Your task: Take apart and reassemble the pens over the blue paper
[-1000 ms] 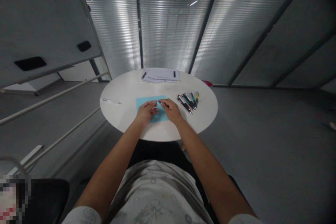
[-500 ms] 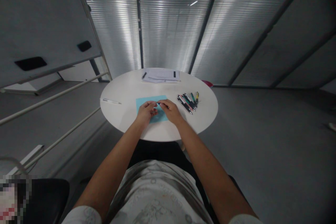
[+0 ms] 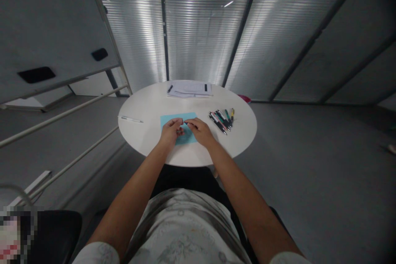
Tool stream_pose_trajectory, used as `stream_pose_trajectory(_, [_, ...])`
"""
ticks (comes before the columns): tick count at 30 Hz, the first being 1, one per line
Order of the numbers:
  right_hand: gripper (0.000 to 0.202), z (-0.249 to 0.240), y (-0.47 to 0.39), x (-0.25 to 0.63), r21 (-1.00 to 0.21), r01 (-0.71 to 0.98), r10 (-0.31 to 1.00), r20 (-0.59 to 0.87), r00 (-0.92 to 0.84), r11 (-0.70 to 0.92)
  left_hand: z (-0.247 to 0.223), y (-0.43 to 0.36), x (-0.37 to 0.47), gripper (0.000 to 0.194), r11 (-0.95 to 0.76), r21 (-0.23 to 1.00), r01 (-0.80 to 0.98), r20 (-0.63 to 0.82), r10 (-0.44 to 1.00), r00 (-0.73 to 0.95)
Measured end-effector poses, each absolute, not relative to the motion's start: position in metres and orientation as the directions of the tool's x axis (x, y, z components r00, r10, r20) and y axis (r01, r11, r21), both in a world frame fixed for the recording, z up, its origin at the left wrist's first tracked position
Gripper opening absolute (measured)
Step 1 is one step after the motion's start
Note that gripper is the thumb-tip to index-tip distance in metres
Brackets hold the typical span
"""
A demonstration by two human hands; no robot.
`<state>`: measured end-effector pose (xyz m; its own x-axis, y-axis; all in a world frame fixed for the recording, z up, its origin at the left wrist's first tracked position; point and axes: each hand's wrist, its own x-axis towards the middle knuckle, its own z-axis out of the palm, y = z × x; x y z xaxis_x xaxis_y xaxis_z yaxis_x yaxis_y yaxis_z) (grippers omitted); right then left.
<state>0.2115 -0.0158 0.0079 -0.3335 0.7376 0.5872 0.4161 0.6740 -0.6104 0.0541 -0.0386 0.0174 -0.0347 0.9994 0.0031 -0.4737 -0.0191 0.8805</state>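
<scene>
L hand (image 3: 170, 130) and R hand (image 3: 199, 128) meet over the mid/near part of a round white worktop (image 3: 148, 103), fingertips close tog. above a blue sheet (image 3: 187, 137). Both arms reach fwd from the short sleeves and converge: L forearm (image 3: 139, 187) slants up to the R, R forearm (image 3: 239, 181) up to the L, elbows wide of the body, wrists just past the near edge.

R hand is palm down, knuckles up, thumb & index pinching a small dark stick (image 3: 186, 123); it pts L, its tip in the gap btwn the two hands, right by the L fingertips. Rest of the stick is hidden by the R fingers. L hand is turned palm inward, thumb & index tips brought close tog., other fingers curled loosely below; can't tell if they grip anything, too small/blurred.

Blue sheet lies flat, partly covered by both hands. To its R, a bunch of pens (image 3: 222, 120) lies roughly side by side, mostly dark w/ some red, green and yellow, near but apart from the R hand. A white pen (image 3: 131, 119) lies alone by the L edge, well away from the L hand. Stack of papers (image 3: 188, 88) sits at the far edge, w/ dark bits at its L & R ends.
</scene>
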Motion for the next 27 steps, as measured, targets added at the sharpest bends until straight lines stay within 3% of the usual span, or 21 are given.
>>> stream_pose_trajectory(12, [0.027,0.008,-0.018,0.212,-0.524,0.554,0.753,0.552,-0.357,0.647,0.011,-0.035,0.058,0.021,-0.103,0.96,-0.259,0.072,0.989,-0.129])
stream_pose_trajectory(20, [0.025,0.014,-0.024,0.21,-0.443,0.637,0.756,0.539,-0.373,0.63,0.007,-0.033,0.057,0.015,-0.16,0.987,-0.004,0.158,0.98,-0.119])
stream_pose_trajectory(27, [0.016,0.013,-0.022,0.21,-0.472,0.595,0.74,0.57,-0.357,0.65,0.005,-0.031,0.058,0.017,-0.139,0.99,-0.004,0.137,0.983,-0.123])
